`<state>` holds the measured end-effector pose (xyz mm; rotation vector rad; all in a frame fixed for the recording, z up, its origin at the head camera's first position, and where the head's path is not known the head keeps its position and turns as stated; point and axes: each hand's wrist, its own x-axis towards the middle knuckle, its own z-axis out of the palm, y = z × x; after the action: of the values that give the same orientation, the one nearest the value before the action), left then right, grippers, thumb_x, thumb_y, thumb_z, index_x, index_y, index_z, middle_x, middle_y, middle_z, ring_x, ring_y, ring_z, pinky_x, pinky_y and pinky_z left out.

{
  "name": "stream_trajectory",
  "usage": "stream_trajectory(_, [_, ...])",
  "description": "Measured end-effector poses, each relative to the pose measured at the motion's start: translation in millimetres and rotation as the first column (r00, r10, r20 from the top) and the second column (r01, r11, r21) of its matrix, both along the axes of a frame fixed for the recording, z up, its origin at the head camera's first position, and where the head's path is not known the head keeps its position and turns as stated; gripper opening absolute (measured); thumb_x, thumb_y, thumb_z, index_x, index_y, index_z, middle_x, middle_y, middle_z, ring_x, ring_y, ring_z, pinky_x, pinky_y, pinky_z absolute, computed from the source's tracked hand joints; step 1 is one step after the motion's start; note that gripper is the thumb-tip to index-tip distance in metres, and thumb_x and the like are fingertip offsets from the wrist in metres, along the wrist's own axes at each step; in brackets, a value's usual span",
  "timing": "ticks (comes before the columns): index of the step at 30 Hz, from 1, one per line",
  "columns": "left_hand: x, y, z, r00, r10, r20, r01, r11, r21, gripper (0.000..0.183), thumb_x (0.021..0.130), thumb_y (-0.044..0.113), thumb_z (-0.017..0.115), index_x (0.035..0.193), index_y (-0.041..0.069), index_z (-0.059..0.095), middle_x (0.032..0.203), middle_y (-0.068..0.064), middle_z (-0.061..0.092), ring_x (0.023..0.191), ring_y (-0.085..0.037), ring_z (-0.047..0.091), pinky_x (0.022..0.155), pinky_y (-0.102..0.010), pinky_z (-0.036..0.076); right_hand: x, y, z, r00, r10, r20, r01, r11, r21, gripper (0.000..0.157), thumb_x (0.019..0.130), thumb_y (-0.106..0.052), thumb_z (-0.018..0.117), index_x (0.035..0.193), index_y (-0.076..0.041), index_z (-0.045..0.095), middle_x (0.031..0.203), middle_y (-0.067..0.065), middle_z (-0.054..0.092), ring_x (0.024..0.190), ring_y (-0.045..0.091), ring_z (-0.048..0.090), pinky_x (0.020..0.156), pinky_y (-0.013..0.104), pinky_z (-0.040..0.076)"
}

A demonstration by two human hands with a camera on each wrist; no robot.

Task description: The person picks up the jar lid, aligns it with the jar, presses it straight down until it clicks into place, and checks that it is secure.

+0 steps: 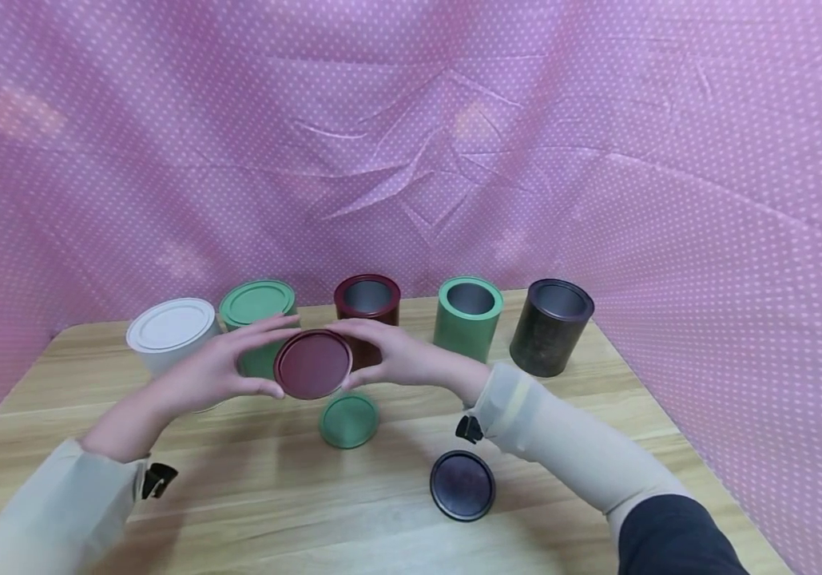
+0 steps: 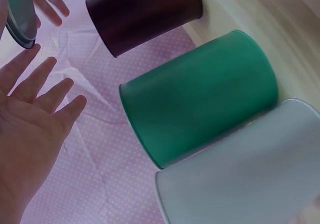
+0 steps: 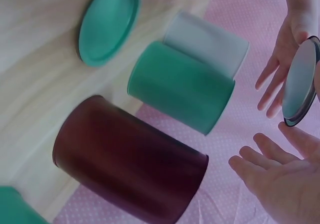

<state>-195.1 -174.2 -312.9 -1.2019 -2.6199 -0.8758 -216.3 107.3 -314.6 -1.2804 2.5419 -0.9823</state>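
Held up between both hands is a dark red lid (image 1: pixel 313 364), its flat face toward the head camera and its grey underside showing in both wrist views. My left hand (image 1: pixel 212 369) pinches the lid's left edge between fingers and thumb. On the opposite edge, my right hand (image 1: pixel 407 357) grips it with fingers above and thumb below. Behind the right hand stands an open dark red can (image 1: pixel 392 314), partly covered in the head view. A green lid (image 1: pixel 349 420) lies on the table just below the held lid.
To the left stand a lidded white can (image 1: pixel 172 323) and a lidded green can (image 1: pixel 260 303). An open green can (image 1: pixel 464 329) and an open black can (image 1: pixel 546 345) stand at the right. A black lid (image 1: pixel 462 485) lies nearer on the wooden table (image 1: pixel 295 495). Pink dotted cloth (image 1: pixel 411 160) hangs behind.
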Motion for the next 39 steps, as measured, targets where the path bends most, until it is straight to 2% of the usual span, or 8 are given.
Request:
stream_trajectory(2, [-3.2, 1.5, 3.6, 1.000, 0.015, 0.015, -0.014, 1.000, -0.023, 0.073, 0.074, 0.031, 0.081, 0.139, 0.012, 0.053, 0.149, -0.012, 0.044, 0.141, -0.029, 0.035, 0.105, -0.007, 0.024, -2.0, 1.7, 3.0, 1.000, -0.012, 0.005, 0.012, 1.000, -0.002, 0.075, 0.082, -0.021, 0.078, 0.146, -0.009, 0.041, 0.152, 0.009, 0.041, 0.143, 0.023, 0.033, 0.117, 0.040, 0.030])
stream_trajectory(4, [-6.7, 3.0, 6.7, 0.999, 0.023, 0.032, -0.021, 0.999, -0.040, 0.074, 0.074, 0.032, 0.080, 0.140, 0.013, 0.052, 0.150, -0.011, 0.043, 0.140, -0.036, 0.035, 0.108, -0.018, 0.030, -4.6, 3.3, 4.9, 1.000, -0.024, -0.007, 0.024, 1.000, 0.001, 0.075, 0.082, -0.021, 0.078, 0.146, -0.009, 0.041, 0.152, 0.010, 0.040, 0.143, 0.023, 0.033, 0.117, 0.040, 0.030])
stream_trajectory(6, [-10.8, 4.4, 9.0, 0.999, 0.027, 0.040, -0.025, 0.998, -0.051, 0.075, 0.074, 0.031, 0.081, 0.141, 0.013, 0.051, 0.151, -0.010, 0.042, 0.140, -0.037, 0.035, 0.109, -0.031, 0.034, -7.0, 4.9, 7.0, 0.999, -0.035, -0.012, 0.035, 0.999, 0.004, 0.075, 0.082, -0.022, 0.078, 0.147, -0.008, 0.041, 0.153, 0.010, 0.039, 0.143, 0.023, 0.033, 0.117, 0.040, 0.030])
stream_trajectory(9, [-17.9, 7.5, 12.1, 0.998, 0.024, 0.064, -0.021, 0.999, -0.050, 0.077, 0.074, 0.029, 0.082, 0.141, 0.010, 0.050, 0.152, -0.011, 0.041, 0.141, -0.038, 0.033, 0.109, -0.049, 0.035, -10.3, 8.1, 10.4, 0.999, -0.051, 0.011, 0.051, 0.999, 0.000, 0.076, 0.083, -0.022, 0.077, 0.147, -0.009, 0.040, 0.154, 0.011, 0.037, 0.144, 0.023, 0.031, 0.117, 0.040, 0.029])
stream_trajectory(13, [-28.3, 13.4, 16.1, 0.996, 0.005, 0.091, -0.002, 1.000, -0.030, 0.078, 0.073, 0.026, 0.082, 0.142, 0.007, 0.049, 0.152, -0.016, 0.039, 0.141, -0.041, 0.031, 0.110, -0.061, 0.029, -15.5, 13.9, 16.3, 0.997, -0.067, 0.045, 0.067, 0.998, 0.003, 0.075, 0.084, -0.022, 0.076, 0.148, -0.010, 0.040, 0.155, 0.010, 0.035, 0.145, 0.023, 0.029, 0.117, 0.042, 0.029])
stream_trajectory(22, [-51.6, 22.1, 20.8, 0.994, 0.009, 0.107, -0.007, 1.000, -0.023, 0.077, 0.075, 0.023, 0.082, 0.141, 0.005, 0.048, 0.150, -0.020, 0.040, 0.142, -0.042, 0.029, 0.112, -0.061, 0.026, -34.2, 22.3, 25.9, 0.995, -0.095, -0.006, 0.095, 0.994, 0.048, 0.074, 0.084, -0.024, 0.076, 0.147, -0.012, 0.040, 0.154, 0.008, 0.037, 0.144, 0.021, 0.031, 0.118, 0.038, 0.028])
stream_trajectory(30, [-72.7, 24.9, 24.2, 0.982, 0.037, 0.187, -0.030, 0.999, -0.042, 0.078, 0.077, 0.027, 0.081, 0.144, 0.008, 0.045, 0.153, -0.018, 0.037, 0.145, -0.039, 0.023, 0.115, -0.062, 0.020, -54.5, 25.7, 29.8, 0.994, -0.107, 0.036, 0.105, 0.992, 0.066, 0.074, 0.085, -0.023, 0.075, 0.149, -0.013, 0.038, 0.155, 0.007, 0.036, 0.145, 0.021, 0.029, 0.118, 0.038, 0.027])
stream_trajectory(39, [-95.8, 31.0, 27.9, 0.967, 0.067, 0.246, -0.054, 0.997, -0.058, 0.078, 0.080, 0.031, 0.079, 0.146, 0.009, 0.043, 0.154, -0.017, 0.036, 0.145, -0.038, 0.023, 0.115, -0.058, 0.023, -78.2, 29.0, 33.7, 0.986, -0.142, 0.084, 0.138, 0.989, 0.055, 0.072, 0.085, -0.020, 0.075, 0.148, -0.015, 0.041, 0.154, 0.008, 0.037, 0.143, 0.021, 0.032, 0.117, 0.040, 0.029])
